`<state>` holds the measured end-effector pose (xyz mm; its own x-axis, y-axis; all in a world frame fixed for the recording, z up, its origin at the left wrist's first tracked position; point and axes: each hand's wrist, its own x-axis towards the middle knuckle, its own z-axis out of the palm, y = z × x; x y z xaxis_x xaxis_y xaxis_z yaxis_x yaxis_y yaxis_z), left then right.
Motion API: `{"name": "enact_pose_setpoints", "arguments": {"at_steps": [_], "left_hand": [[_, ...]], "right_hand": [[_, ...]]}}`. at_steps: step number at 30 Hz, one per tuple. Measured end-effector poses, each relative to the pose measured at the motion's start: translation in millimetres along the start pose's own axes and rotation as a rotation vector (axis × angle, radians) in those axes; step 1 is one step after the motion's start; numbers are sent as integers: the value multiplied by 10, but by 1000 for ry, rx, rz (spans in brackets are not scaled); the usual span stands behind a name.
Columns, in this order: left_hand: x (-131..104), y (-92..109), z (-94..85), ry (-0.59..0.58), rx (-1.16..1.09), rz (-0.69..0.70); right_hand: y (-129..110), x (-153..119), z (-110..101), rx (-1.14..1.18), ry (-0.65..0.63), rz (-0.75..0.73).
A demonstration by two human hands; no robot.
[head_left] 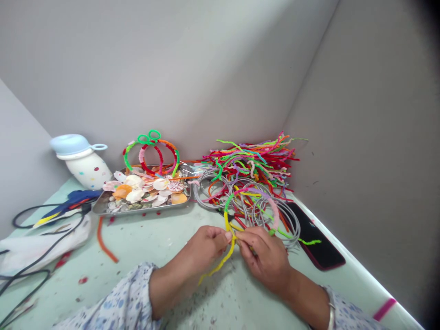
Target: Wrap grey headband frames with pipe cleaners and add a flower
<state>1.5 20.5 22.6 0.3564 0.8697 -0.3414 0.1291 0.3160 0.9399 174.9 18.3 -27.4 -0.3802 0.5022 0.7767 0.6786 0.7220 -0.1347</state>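
Observation:
Between my two hands is a yellow pipe cleaner (222,262), its loose end hanging down toward the table. It joins a ring wrapped in several colours (276,213), with green, pink, purple and pale pink stretches showing. My left hand (209,245) pinches the yellow pipe cleaner between thumb and forefinger. Close beside it, my right hand (266,259) is closed at the same spot, its fingertips on the yellow strand. Behind the hands lie coils of grey wire (294,224) and a heap of coloured pipe cleaners (254,158).
A metal tray (140,211) of seashells (135,183) stands at the back left, with finished-looking wrapped hoops (176,156) on it. A white bottle (89,169) leans further left. Black cables (44,243) lie at the left, a dark phone (318,243) at the right edge. Grey walls enclose the table.

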Motion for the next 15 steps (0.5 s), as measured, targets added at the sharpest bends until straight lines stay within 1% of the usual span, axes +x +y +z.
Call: {"name": "enact_pose_setpoints", "arguments": {"at_steps": [2,3,4,7,9,10,12,15], "left_hand": [[8,13,-12,-7,30,38],[17,13,-22,8,64,84],[25,8,-34,42,112,158],[41,-35,-73,177,342,480],[42,-85,-90,225,513,657],[43,-114,-94,233,579,714],[50,-173,-94,244,663,793],[74,-244,-91,281,727,851]], "right_hand": [[7,2,11,35,8,35],[12,4,16,65,13,66],[18,6,21,99,17,104],[33,17,26,164,23,201],[36,24,24,176,30,221],[36,26,23,178,32,224],[30,26,22,183,26,225],[15,24,27,185,19,217]]}}
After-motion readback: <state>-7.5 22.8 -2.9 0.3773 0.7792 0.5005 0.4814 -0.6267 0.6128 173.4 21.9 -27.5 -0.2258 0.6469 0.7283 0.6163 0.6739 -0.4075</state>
